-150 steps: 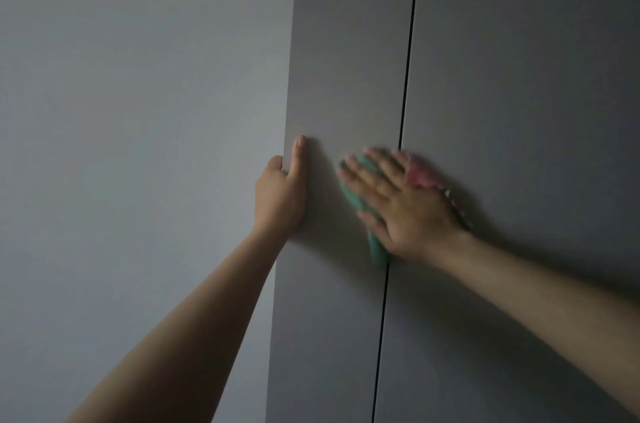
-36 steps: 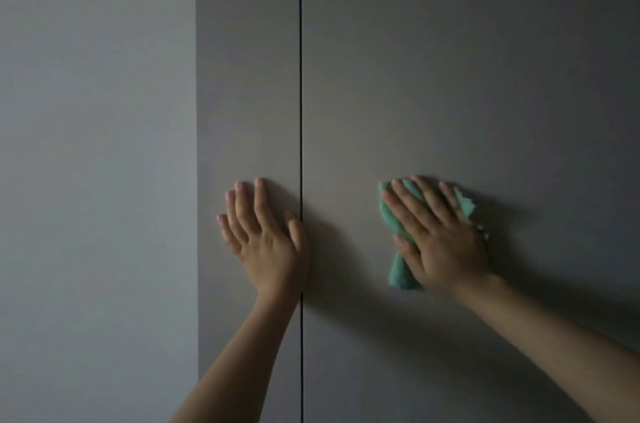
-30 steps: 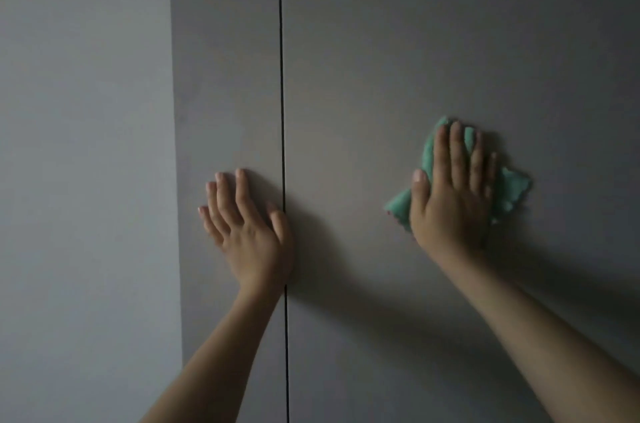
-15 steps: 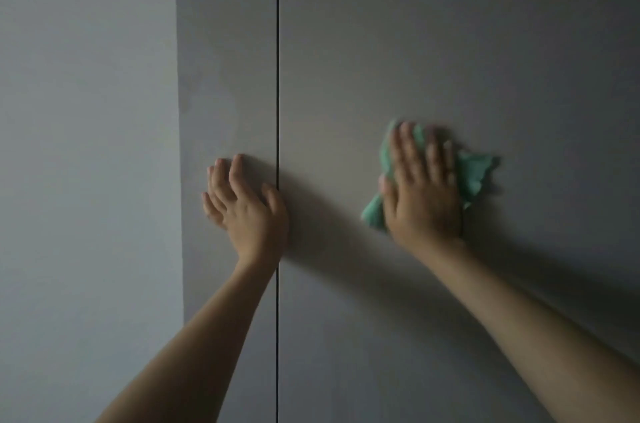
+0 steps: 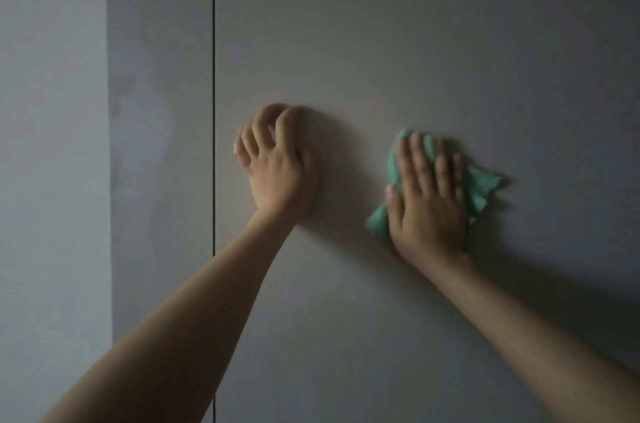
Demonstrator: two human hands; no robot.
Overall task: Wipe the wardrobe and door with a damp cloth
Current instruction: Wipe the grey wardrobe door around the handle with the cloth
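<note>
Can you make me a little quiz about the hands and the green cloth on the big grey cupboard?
1. True or false: the right hand presses the green cloth flat against the grey wardrobe panel.
2. Which side of the dark vertical gap is the left hand on? A) left of it B) right of it C) right on top of it
3. Fill in: the left hand's fingers are ____, not spread flat.

Key: 1 true. 2 B. 3 curled.
</note>
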